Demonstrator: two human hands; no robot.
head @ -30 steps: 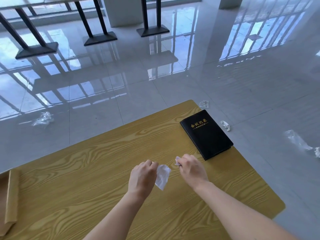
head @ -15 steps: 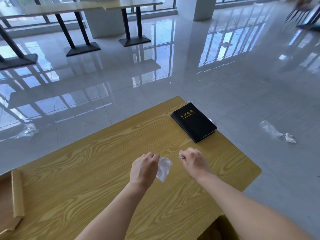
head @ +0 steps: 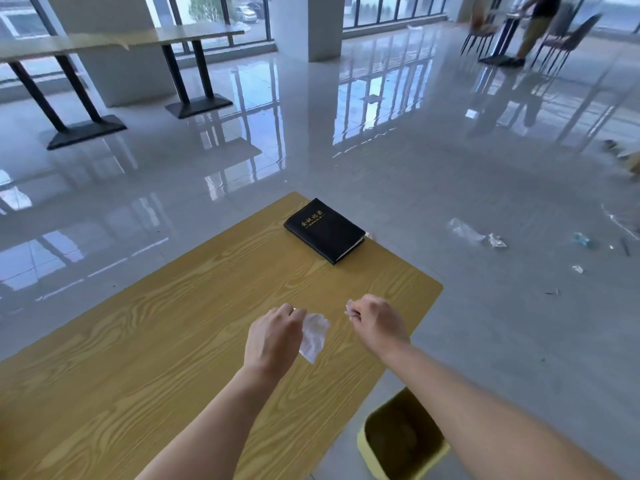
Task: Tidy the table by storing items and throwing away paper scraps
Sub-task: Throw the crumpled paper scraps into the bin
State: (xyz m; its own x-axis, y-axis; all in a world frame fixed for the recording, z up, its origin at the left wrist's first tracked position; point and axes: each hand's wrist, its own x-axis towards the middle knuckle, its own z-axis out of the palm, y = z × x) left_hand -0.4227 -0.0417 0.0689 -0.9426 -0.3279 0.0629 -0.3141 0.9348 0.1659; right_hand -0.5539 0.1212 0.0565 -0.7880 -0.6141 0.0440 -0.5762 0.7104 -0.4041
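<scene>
My left hand (head: 273, 336) hovers over the wooden table (head: 145, 341), fingers closed on a crumpled white paper scrap (head: 313, 334) that hangs to its right. My right hand (head: 375, 320) is just to the right, pinching a smaller white paper scrap (head: 349, 308) at its fingertips. A black notebook (head: 323, 230) with gold lettering lies closed at the table's far right corner. A yellow waste bin (head: 401, 441) stands on the floor under my right forearm, beside the table's right edge.
Clear plastic wrappers (head: 465, 232) and small scraps (head: 576, 269) litter the grey floor to the right. Other tables (head: 114, 41) stand far back left. A person stands by chairs (head: 561, 39) at the far right.
My head has tilted up and turned right: the notebook and hands sit farther away in view, and the yellow bin has come into sight. Both hands still hold their scraps.
</scene>
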